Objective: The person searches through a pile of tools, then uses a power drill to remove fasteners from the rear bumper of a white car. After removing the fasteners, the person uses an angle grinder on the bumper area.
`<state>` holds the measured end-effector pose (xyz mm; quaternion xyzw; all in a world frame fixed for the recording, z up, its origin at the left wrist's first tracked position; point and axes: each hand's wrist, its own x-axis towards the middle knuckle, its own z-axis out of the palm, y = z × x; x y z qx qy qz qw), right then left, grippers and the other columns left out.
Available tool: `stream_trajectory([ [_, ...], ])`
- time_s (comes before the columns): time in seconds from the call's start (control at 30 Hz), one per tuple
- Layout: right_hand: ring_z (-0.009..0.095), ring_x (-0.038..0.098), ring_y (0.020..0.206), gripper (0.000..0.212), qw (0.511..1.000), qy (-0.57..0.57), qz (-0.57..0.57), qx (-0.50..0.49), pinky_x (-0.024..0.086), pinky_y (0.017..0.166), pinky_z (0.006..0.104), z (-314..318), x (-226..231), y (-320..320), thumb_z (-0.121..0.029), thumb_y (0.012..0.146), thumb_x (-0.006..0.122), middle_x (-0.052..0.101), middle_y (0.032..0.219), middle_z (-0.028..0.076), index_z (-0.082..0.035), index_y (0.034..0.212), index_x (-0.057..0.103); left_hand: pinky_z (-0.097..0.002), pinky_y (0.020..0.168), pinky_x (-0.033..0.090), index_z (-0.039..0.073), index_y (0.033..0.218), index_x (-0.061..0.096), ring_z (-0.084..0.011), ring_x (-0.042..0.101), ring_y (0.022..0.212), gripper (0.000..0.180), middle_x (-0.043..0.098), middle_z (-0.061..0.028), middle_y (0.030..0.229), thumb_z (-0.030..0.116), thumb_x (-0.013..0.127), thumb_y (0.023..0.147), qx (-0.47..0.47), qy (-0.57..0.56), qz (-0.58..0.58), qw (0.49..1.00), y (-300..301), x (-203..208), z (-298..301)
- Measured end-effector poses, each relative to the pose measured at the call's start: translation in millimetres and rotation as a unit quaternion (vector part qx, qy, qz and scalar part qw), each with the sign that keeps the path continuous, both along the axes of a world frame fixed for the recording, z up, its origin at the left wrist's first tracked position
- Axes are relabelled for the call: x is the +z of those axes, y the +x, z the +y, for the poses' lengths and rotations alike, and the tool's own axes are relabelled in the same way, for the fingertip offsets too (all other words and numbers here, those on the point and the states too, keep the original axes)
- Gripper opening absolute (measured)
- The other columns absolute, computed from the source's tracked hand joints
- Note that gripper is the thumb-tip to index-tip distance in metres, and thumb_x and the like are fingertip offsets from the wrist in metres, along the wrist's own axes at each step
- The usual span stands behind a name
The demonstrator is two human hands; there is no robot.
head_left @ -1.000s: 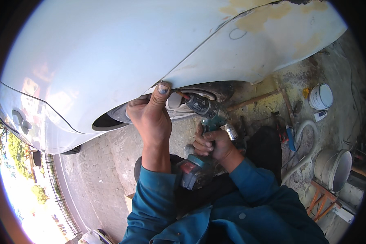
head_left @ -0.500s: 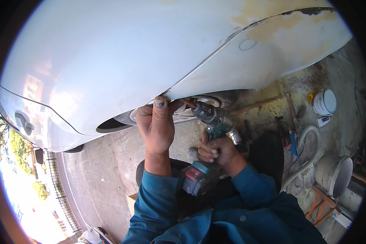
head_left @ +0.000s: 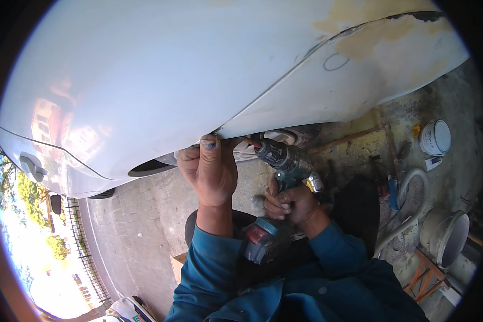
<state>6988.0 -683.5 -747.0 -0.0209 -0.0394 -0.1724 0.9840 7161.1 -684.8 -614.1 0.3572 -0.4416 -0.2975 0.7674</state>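
Visibly, hands (head_left: 296, 204) (head_left: 212, 172) at drill (head_left: 287, 160) and car (head_left: 145, 80); white bucket (head_left: 433, 138) lettered.

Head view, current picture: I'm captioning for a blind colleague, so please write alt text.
A person's right hand holds a cordless drill, its front pointing toward the left hand, which is at the body edge of a white car.

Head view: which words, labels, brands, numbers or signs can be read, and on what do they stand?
White bucket: dark print on its side, not copied here.
Small white item beside it: markings too small to read.
White object, lower left edge: green marks too small to read.
Pale car panel: a drawn oval, no readable text.
Drill: any print too blurred to read.
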Motion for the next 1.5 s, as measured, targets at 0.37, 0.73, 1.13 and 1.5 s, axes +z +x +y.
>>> stream_trajectory([
  [0.37, 0.014, 0.045, 0.052, 0.02, 1.0, 0.007, -0.021, -0.004, 0.041, 0.053, 0.0347, -1.5, -5.9, 3.4, -0.009, 0.087, 0.078, 0.049, 0.062, 0.004, -0.004, 0.103, 0.068, -0.0522, 0.096, 0.062, 0.009, 0.127, 0.074, -0.029, 0.071, 0.12, 0.023, 0.075, -0.0108, 0.13, 0.021, 0.067, 0.109, 0.006, -0.004, -0.005, 1.0, 0.7, -1.2, -0.5],
  [0.73, 0.013, 0.045, 0.052, 0.02, 1.0, 0.006, -0.006, -0.003, 0.041, 0.053, 0.0339, -4.6, -4.7, 5.3, -0.008, 0.084, 0.078, 0.049, 0.062, 0.004, -0.003, 0.1, 0.068, -0.0568, 0.099, 0.061, 0.008, 0.127, 0.075, -0.0306, 0.071, 0.121, 0.025, 0.075, -0.0115, 0.13, 0.025, 0.068, 0.109, 0.024, -0.015, -0.008, 1.0, 2.8, -8.6, -1.4],
  [1.13, 0.015, 0.046, 0.051, 0.02, 1.0, 0.025, 0.01, 0.007, 0.042, 0.051, 0.034, -7.7, -5.3, 6.1, -0.003, 0.079, 0.076, 0.049, 0.061, 0.005, 0.001, 0.096, 0.067, -0.0591, 0.076, 0.068, 0.007, 0.125, 0.076, -0.035, 0.074, 0.112, 0.025, 0.075, -0.0148, 0.129, 0.025, 0.065, 0.111, 0.034, -0.029, -0.021, 0.999, 7.5, -14.1, -4.3],
  [1.5, 0.015, 0.047, 0.052, 0.021, 1.0, 0.018, 0.01, 0.015, 0.042, 0.051, 0.0336, -11.3, -8.1, 6.3, -0.002, 0.078, 0.075, 0.05, 0.061, 0.005, 0.0, 0.096, 0.067, -0.0589, 0.073, 0.069, 0.01, 0.126, 0.076, -0.0328, 0.071, 0.118, 0.025, 0.074, -0.0114, 0.133, 0.026, 0.065, 0.11, 0.063, -0.045, -0.064, 0.995, 12.8, -16.3, -5.8],
])
